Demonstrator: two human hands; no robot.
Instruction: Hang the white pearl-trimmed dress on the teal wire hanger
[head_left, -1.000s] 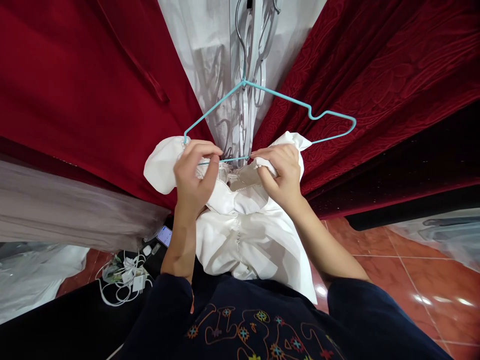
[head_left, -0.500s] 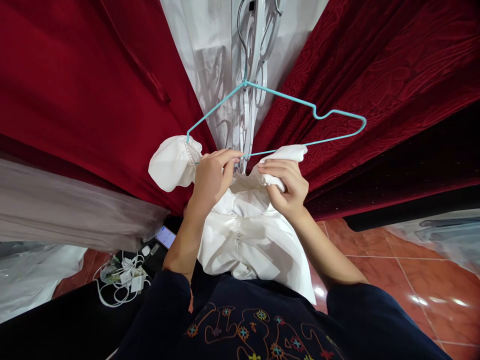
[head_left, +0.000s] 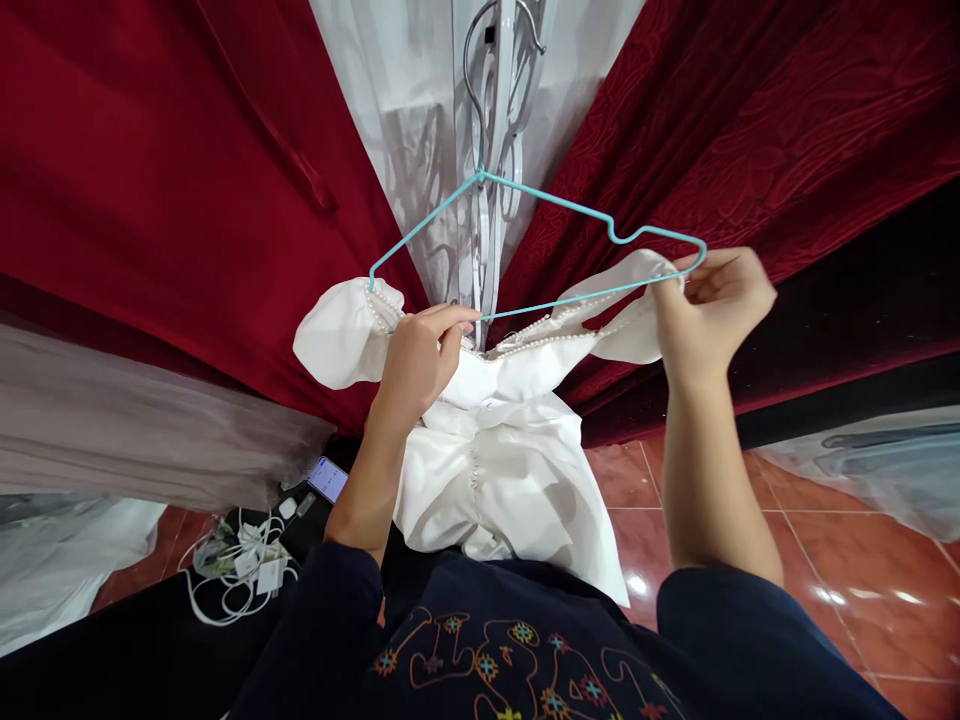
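Note:
A light-blue wire hanger (head_left: 551, 198) hangs by its hook at the centre. Its left end sits inside a puffed sleeve of a white dress (head_left: 529, 480) with pearl-trimmed neckline. My left hand (head_left: 425, 358) pinches the hanger's bottom bar and the dress's edge near the middle. At the right end of the hanger, my right hand (head_left: 712, 305) grips the other white sleeve (head_left: 634, 335), which is stretched out along the bar. The fingertips of that hand are partly hidden behind the sleeve and hanger end.
Red cloth (head_left: 187, 180) hangs on both sides of a white rack (head_left: 495, 130) holding other hangers. At lower left, a phone (head_left: 328, 480) and tangled white cables (head_left: 244, 570) lie on a black surface. Reddish floor tiles (head_left: 832, 580) show at right.
My right hand has moved right and slightly up, drawing the bunched right sleeve out to the hanger's end. The hanger has shifted slightly left. My left hand has stayed nearly in place.

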